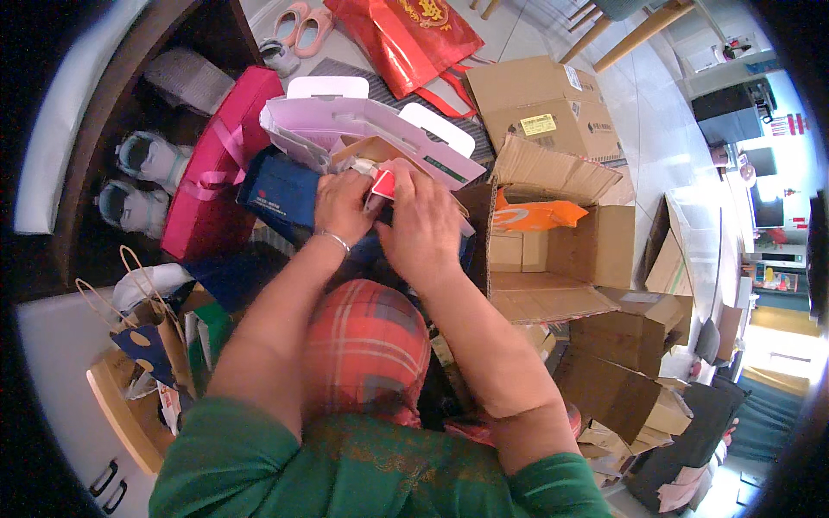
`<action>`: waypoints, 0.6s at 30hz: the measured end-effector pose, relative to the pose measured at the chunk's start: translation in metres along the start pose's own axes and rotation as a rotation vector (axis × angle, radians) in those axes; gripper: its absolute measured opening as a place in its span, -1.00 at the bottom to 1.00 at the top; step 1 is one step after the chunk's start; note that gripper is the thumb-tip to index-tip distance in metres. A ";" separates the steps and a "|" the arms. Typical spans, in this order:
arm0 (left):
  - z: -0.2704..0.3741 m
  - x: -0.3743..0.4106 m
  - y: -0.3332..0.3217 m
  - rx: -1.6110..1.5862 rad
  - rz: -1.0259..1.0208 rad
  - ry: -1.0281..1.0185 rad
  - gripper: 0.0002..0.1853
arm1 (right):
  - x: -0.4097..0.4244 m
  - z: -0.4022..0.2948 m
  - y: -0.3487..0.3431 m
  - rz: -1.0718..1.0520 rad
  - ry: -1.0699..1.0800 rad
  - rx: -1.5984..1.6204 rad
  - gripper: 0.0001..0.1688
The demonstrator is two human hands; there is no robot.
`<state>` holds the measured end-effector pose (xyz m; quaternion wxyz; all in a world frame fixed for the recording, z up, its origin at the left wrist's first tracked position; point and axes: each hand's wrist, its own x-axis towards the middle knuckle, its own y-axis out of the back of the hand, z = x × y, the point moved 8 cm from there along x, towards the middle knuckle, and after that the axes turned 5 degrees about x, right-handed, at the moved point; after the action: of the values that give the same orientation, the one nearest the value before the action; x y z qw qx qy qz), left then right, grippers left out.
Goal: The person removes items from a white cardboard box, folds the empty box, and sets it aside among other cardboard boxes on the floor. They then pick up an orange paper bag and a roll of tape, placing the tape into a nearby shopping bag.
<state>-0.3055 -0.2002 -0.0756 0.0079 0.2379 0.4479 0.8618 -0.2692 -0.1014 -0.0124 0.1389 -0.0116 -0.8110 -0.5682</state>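
Close together in front of me, my left hand [348, 202] and my right hand [424, 226] grip a small red-and-white packet [383, 184] between them. The fingers hide much of it. Something whitish [364, 166] shows just beyond my left fingers; its kind is unclear. Behind my hands stands an open lavender cardboard box [382, 126] with its flaps up. Part of a brown cardboard piece [369, 147] shows at its near side. A dark blue box [278, 188] bearing writing lies left of my left hand.
An open corrugated carton [550, 285] at right holds an orange bag [537, 213]. Another carton [537, 97] lies beyond. A magenta box [210, 162] leans by a shoe shelf with sneakers [139, 207]. Paper bags [155, 343] stand left; a red bag [414, 45] lies ahead.
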 end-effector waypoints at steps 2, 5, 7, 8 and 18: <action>0.004 0.001 -0.001 0.051 -0.026 -0.008 -0.81 | 0.012 0.005 -0.020 -0.056 -0.105 0.217 -0.24; -0.007 0.001 -0.011 -0.020 -0.072 0.061 -0.85 | 0.011 0.013 -0.042 -0.165 -0.132 0.232 -0.27; 0.011 0.003 -0.011 0.055 -0.187 -0.031 -0.81 | 0.017 0.021 -0.038 -0.091 -0.109 0.293 -0.40; 0.012 0.001 -0.012 0.087 -0.219 -0.081 -0.79 | 0.020 0.024 -0.044 -0.149 -0.108 0.300 -0.46; -0.011 -0.004 -0.022 0.036 -0.099 -0.067 -0.80 | 0.022 0.058 -0.100 -0.233 -0.280 0.294 -0.77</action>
<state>-0.3106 -0.1960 -0.1001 0.0615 0.2443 0.4740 0.8437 -0.3201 -0.0863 -0.1178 -0.0412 0.0239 -0.8923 -0.4489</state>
